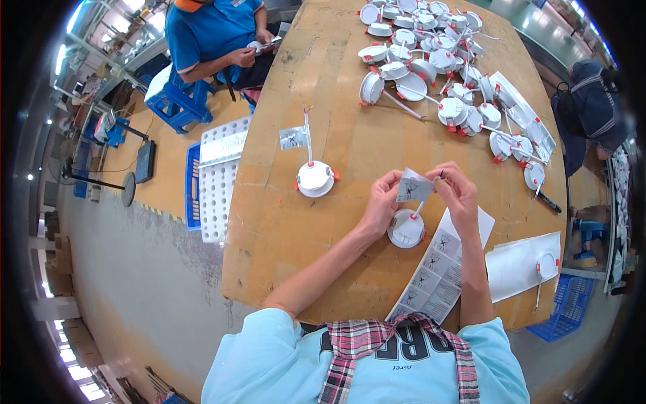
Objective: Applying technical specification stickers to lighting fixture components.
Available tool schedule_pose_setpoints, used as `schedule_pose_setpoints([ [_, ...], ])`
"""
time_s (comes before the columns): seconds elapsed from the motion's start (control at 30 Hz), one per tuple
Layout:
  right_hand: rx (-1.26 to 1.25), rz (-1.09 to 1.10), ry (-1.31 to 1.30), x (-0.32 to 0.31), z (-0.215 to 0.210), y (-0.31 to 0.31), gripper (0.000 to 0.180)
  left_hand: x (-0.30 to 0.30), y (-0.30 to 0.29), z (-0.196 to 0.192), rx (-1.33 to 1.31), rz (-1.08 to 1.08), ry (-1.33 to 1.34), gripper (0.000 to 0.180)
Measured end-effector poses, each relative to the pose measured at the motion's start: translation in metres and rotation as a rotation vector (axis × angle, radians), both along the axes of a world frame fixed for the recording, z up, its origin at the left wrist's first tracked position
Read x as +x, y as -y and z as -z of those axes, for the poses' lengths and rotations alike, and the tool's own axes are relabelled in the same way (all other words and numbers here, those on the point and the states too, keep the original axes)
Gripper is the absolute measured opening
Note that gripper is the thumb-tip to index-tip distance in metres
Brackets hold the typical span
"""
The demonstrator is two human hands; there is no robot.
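Note:
A silver printed label (412,188) is pinched in the fingers of my left hand (379,207). My right hand (461,194) closes its fingertips on the wire end of a white cable, right beside the label's edge. That cable runs down to a round white downlight (405,230) with red clips, which rests on the table below my hands. Under my right forearm lies a sheet of labels (431,277). Farther left, another downlight (315,179) stands with its cable upright and a silver label (293,138) attached like a flag.
Many downlights (452,111) are heaped at the far right of the table (289,249). A black marker (548,203), white paper (515,273) and a single downlight (546,266) lie right. Across the left edge, a person in blue (214,37) handles a part.

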State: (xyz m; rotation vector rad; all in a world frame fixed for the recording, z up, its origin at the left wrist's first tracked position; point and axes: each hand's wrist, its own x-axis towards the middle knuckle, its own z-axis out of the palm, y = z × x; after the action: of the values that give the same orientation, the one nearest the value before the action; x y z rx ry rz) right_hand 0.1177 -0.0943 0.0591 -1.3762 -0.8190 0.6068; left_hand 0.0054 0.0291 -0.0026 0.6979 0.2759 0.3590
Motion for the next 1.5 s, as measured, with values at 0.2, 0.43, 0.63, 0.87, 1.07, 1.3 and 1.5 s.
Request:
schedule_pose_setpoints([
  [0.2, 0.023, 0.024, 0.174, 0.001, -0.011, -0.005, 0.01, 0.002, -0.013, -0.006, -0.028, 0.088, 0.042, 0.023],
  [0.43, 0.075, 0.044, 0.235, -0.002, -0.012, -0.007, 0.009, -0.02, -0.034, -0.017, -0.111, -0.081, 0.098, 0.038],
  [0.63, 0.077, 0.104, 0.43, -0.013, -0.016, -0.004, 0.012, -0.056, 0.023, -0.023, 0.723, -0.118, -0.146, 0.037],
  [0.87, 0.073, 0.087, 0.692, -0.017, -0.027, -0.004, 0.017, -0.055, 0.027, -0.013, 1.052, -0.053, -0.204, 0.018],
  [1.07, -0.016, -0.052, 0.758, -0.008, -0.021, 0.002, 0.023, -0.065, 0.026, -0.018, 0.731, 0.006, -0.197, 0.022],
  [1.3, -0.357, -0.024, 0.476, -0.017, -0.027, 0.004, 0.029, -0.059, 0.02, -0.021, 1.375, -0.4, -0.27, 0.02],
  [1.5, -0.4, -0.538, 0.18, -0.02, -0.071, 0.025, 0.022, -0.062, -0.014, -0.007, 1.278, -0.547, -0.504, 0.019],
])
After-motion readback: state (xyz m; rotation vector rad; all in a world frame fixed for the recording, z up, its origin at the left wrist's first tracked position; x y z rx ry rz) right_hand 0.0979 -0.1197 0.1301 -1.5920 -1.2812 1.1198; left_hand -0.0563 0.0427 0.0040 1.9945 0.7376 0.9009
